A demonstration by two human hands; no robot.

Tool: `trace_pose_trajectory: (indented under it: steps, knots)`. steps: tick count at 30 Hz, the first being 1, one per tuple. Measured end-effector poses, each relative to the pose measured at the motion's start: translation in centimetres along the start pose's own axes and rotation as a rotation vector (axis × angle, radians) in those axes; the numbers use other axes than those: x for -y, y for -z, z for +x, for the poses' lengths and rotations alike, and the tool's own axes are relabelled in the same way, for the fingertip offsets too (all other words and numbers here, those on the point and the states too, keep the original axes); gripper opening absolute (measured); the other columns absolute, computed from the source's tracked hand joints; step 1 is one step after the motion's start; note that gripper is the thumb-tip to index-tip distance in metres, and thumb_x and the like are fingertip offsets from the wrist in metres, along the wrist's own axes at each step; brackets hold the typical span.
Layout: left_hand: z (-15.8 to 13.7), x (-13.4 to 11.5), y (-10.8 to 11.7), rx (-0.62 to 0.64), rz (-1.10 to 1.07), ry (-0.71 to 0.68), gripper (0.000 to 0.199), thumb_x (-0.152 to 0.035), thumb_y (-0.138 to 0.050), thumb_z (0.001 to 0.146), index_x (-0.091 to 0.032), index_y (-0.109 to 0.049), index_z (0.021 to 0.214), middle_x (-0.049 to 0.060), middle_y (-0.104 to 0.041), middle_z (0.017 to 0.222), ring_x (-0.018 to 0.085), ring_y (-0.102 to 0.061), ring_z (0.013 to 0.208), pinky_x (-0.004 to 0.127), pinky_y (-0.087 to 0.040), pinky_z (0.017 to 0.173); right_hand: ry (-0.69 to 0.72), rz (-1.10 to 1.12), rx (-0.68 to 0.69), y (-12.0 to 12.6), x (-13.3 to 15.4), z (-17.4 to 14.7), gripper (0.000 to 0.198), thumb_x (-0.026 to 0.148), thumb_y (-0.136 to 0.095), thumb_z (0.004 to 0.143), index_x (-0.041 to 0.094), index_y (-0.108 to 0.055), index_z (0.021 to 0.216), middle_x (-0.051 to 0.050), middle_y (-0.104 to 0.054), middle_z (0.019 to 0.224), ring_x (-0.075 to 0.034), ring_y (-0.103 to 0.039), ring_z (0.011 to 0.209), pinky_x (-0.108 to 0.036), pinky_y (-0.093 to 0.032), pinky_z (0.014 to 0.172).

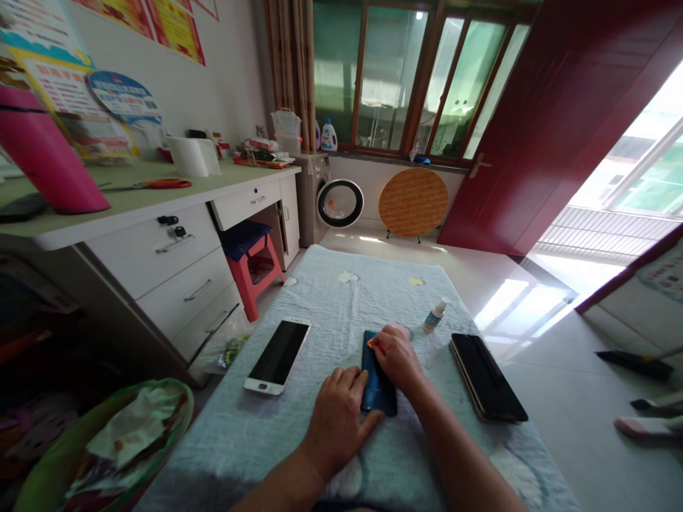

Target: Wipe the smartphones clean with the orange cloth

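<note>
A blue smartphone (378,390) lies on the cloth-covered table (331,299), its glossy side up. My left hand (341,405) grips its left edge and lower end, with the thumb at the bottom corner. My right hand (398,355) is closed over the phone's upper part, its fingers pinching a small orange piece (370,343) against the surface. Most of that piece is hidden, so its kind does not show. Beyond the right hand stands a small spray bottle (435,316). To the left lies a white smartphone (278,357); to the right, a black-screened device (488,377).
A desk (240,178) along the left wall bears a pink bottle (53,156) and orange-handled scissors (165,184). A red stool (250,274) and a lined waste basket (184,412) stand left of the table. Farther off are an open washing machine (310,192) and a round wooden tabletop (414,203).
</note>
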State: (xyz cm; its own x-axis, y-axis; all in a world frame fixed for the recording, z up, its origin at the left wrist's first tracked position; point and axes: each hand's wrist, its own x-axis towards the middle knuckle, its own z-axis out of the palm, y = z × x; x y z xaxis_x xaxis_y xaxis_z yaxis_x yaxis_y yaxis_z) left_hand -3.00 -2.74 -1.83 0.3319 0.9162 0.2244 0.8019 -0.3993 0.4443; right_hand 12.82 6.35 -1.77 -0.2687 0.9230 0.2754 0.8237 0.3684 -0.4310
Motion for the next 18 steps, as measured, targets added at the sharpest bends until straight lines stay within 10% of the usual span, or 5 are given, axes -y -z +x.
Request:
trace_pose_trajectory:
  steps: [18]
  knots:
    - [0.1,0.1,-0.1,0.004,-0.013,0.017,0.049,-0.044,-0.069,0.08,-0.019,-0.059,0.121,0.01,-0.061,0.115,0.03,-0.054,0.105,0.045,-0.043,0.093,-0.019,-0.029,-0.024,-0.6,-0.8,1.1,0.019,0.021,-0.056,0.09,0.02,-0.071,0.079,-0.004,-0.063,0.082,-0.017,-0.057,0.084,-0.029,-0.037,0.082]
